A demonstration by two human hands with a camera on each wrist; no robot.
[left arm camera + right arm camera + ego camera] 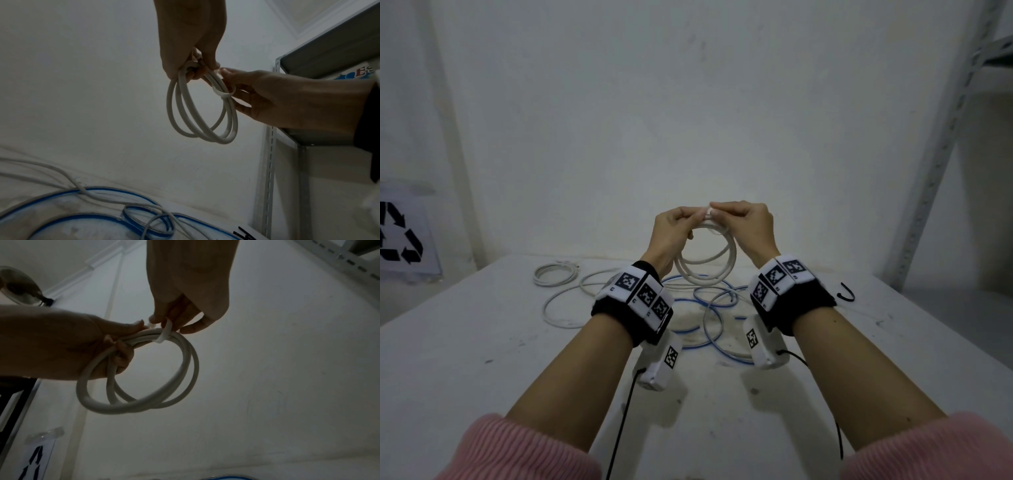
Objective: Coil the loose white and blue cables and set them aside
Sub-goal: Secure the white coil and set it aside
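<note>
A white cable wound into a small coil (pixel 705 270) hangs in the air above the table (pixel 482 359). My left hand (pixel 690 219) grips the top of the coil (pixel 203 134), fingers curled round its strands. My right hand (pixel 722 212) pinches a white tie (pixel 224 95) that is looped round the strands next to the left fingers. In the right wrist view the tie (pixel 163 335) runs up between the thumb and fingertips of my right hand (pixel 164 321). A loose blue cable (pixel 729 356) sprawls on the table below, tangled with a loose white cable (pixel 546 310).
Another coiled white cable (pixel 553 275) lies at the table's back left. A recycling sign (pixel 400 236) hangs on the left wall. A metal shelf rack (pixel 945 137) stands at the right, with a small black hook (pixel 847 294) on the table near it.
</note>
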